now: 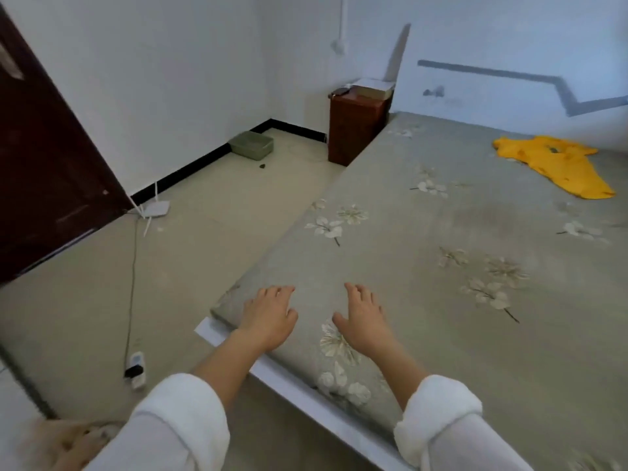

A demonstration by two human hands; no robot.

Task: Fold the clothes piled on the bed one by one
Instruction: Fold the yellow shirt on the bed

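Observation:
A crumpled yellow garment (554, 163) lies unfolded at the far right of the bed (441, 253), which has a grey-green floral sheet. My left hand (268, 317) is over the bed's near corner, fingers spread and holding nothing. My right hand (363, 321) is beside it on the sheet, also spread and empty. Both hands are far from the garment. White sleeves are pushed up on both forearms.
A dark wooden nightstand (356, 127) with books on top stands at the bed's far left corner. On the floor left of the bed are a white router (154, 209), a cable, a power strip (136, 367) and a green tray (251, 144). A dark door (44, 158) is at left.

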